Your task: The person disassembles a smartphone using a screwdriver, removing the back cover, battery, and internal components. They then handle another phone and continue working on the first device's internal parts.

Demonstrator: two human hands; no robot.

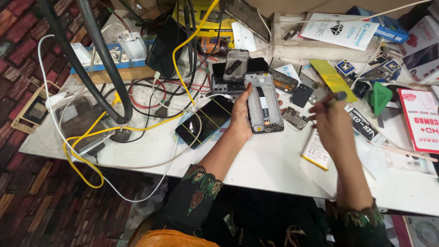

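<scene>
My left hand grips an opened smartphone frame, back cover off, with a black flex strip down its middle. It rests on the white table. My right hand hovers to the right of it, fingers closed on a thin dark tool whose tip is blurred. A flat yellow-edged battery lies under my right wrist. A small metal phone part sits between the two hands.
A black phone screen lies left of my left hand. Tangled yellow, white and red cables, a power strip, more phone frames, a green pry tool and packaging boxes crowd the table.
</scene>
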